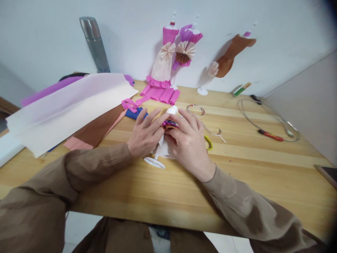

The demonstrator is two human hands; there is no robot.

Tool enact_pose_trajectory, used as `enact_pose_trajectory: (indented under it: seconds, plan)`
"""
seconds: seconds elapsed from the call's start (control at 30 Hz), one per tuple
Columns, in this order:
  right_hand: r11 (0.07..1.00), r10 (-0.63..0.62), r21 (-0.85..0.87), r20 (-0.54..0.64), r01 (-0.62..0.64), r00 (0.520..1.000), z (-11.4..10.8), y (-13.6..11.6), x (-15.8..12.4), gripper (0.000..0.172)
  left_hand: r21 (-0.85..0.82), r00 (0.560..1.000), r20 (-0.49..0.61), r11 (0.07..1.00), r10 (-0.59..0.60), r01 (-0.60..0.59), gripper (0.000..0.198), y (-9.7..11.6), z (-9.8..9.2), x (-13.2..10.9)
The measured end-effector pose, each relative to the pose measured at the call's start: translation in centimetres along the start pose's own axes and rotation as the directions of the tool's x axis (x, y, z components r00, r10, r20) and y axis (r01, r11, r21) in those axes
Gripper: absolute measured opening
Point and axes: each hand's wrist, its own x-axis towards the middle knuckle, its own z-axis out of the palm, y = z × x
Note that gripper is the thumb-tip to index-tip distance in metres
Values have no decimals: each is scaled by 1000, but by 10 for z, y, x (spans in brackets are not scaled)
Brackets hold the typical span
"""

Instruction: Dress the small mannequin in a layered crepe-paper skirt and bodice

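A small white mannequin [162,147] with a round base [154,162] leans over the table between my hands. Folded paper [170,123] in magenta, blue and orange layers lies across its body. My left hand [146,133] curls around the mannequin's left side, its fingertips pressed against the paper. From the other side, my right hand [188,140] pinches the same paper, thumb underneath and fingers over the top. My fingers hide much of the mannequin and the exact grip. Just right of my right hand is a yellow ring-shaped handle [208,142], partly covered.
Dressed mannequins [162,65] and a brown-dressed one [231,54] stand along the wall. Crepe paper sheets [79,102] lie left, near a grey flask [94,44]. Pleated pink paper [160,95] lies behind my hands. A red-handled tool [271,135] with a cable lies right.
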Motion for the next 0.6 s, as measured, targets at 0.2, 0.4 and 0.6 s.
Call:
enact_pose_trajectory:
  seconds: [0.2, 0.4, 0.6]
  plan:
    - [1000, -24, 10, 13, 23, 1000, -4, -2, 0, 15, 29, 999, 24, 999, -21, 20, 19, 0, -3, 1]
    - [1000, -13, 7, 27, 13, 1000, -6, -4, -3, 19, 44, 996, 70, 998, -53, 50, 19, 2, -4, 1]
    - [997, -46, 58, -24, 48, 999, -6, -6, -6, 24, 32, 997, 65, 999, -38, 36, 19, 3, -4, 1]
